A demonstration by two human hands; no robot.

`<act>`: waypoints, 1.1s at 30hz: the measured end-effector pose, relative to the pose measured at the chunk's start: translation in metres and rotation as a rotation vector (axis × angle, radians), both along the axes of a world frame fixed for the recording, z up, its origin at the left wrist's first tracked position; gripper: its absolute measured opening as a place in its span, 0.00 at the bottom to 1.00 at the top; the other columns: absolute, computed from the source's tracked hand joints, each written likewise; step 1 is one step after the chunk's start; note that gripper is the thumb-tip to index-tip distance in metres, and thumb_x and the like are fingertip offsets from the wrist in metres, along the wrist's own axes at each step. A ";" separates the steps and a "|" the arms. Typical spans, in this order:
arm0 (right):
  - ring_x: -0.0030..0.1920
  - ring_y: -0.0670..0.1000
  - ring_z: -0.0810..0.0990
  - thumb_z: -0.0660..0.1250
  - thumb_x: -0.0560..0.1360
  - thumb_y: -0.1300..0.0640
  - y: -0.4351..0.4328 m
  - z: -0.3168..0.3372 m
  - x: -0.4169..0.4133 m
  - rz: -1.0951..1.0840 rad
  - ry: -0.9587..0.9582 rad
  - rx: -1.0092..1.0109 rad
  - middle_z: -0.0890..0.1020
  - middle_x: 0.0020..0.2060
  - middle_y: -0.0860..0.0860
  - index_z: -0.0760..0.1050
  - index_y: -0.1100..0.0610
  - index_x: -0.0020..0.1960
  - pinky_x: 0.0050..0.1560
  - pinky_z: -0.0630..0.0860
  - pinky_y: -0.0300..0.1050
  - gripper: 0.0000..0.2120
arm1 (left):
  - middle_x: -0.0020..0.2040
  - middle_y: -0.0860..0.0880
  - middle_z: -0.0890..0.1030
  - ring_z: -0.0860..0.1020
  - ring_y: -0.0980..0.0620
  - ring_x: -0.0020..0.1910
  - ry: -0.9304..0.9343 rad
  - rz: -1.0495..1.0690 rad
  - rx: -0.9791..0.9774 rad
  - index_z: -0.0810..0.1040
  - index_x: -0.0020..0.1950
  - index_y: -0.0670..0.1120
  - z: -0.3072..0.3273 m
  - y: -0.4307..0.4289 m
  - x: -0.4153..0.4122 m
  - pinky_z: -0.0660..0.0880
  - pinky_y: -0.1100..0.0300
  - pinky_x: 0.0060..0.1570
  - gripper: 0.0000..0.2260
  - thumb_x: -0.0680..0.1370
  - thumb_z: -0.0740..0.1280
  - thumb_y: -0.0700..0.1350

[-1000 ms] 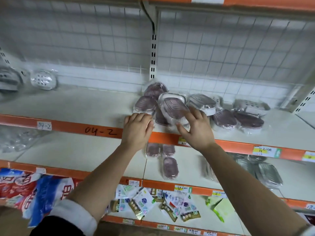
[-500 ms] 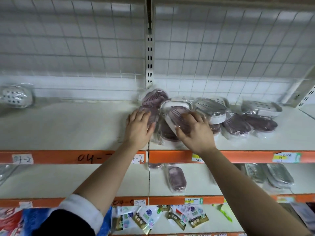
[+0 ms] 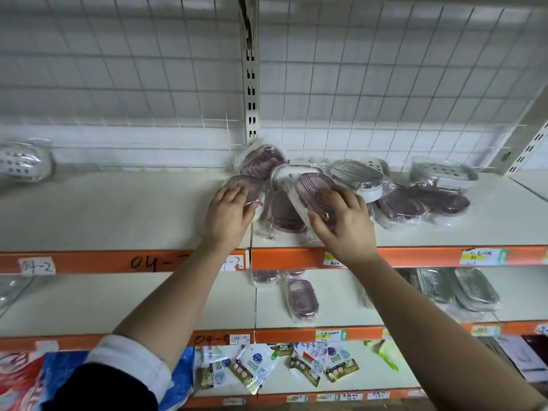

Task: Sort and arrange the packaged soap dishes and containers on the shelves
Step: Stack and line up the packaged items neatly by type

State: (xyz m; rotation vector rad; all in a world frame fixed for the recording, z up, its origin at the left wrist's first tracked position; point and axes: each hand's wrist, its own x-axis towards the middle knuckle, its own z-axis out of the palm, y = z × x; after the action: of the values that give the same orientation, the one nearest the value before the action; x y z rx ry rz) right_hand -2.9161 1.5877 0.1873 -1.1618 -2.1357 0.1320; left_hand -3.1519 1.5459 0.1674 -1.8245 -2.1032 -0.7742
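Left hand [image 3: 228, 216], fingers flat, presses a purple dish [image 3: 252, 185]; right hand [image 3: 347, 226] grips a tilted dish [image 3: 308, 188] off the pile [image 3: 400, 204]. Both sit deeper on the upper shelf [image 3: 118, 209] than a second ago. I judge sorting barely begun.

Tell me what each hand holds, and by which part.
The right hand grips the tilted purple soap dish by its near end; the left hand rests on another purple dish.
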 end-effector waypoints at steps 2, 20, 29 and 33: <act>0.60 0.63 0.72 0.69 0.74 0.48 -0.006 0.001 0.009 0.004 0.023 0.028 0.76 0.62 0.57 0.76 0.56 0.64 0.57 0.73 0.55 0.21 | 0.57 0.33 0.80 0.78 0.34 0.58 0.000 0.014 0.070 0.78 0.60 0.31 0.003 -0.012 0.007 0.72 0.43 0.64 0.18 0.77 0.69 0.44; 0.62 0.63 0.69 0.69 0.74 0.47 -0.105 -0.041 0.131 0.059 0.004 0.004 0.73 0.66 0.57 0.74 0.55 0.66 0.55 0.74 0.54 0.23 | 0.66 0.37 0.76 0.72 0.37 0.67 -0.049 0.005 0.154 0.74 0.67 0.35 -0.016 -0.158 0.136 0.65 0.44 0.70 0.20 0.80 0.66 0.46; 0.61 0.63 0.69 0.69 0.74 0.47 -0.132 -0.095 0.143 0.037 -0.108 -0.132 0.74 0.62 0.57 0.73 0.56 0.64 0.51 0.75 0.56 0.23 | 0.65 0.38 0.77 0.73 0.39 0.67 -0.046 -0.011 0.061 0.74 0.68 0.35 -0.062 -0.201 0.150 0.68 0.44 0.68 0.24 0.80 0.58 0.52; 0.57 0.63 0.71 0.71 0.73 0.48 -0.129 -0.112 0.121 0.027 -0.090 -0.164 0.75 0.58 0.57 0.74 0.58 0.60 0.51 0.73 0.55 0.20 | 0.63 0.38 0.78 0.74 0.38 0.66 -0.043 0.008 0.039 0.76 0.65 0.35 -0.088 -0.194 0.135 0.67 0.45 0.69 0.23 0.79 0.60 0.51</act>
State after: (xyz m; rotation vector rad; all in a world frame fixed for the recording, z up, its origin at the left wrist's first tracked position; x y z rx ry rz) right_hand -2.7951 1.4583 0.0749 -1.2540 -2.2545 0.2760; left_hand -3.0173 1.3524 0.0792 -1.7945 -2.1051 -0.8540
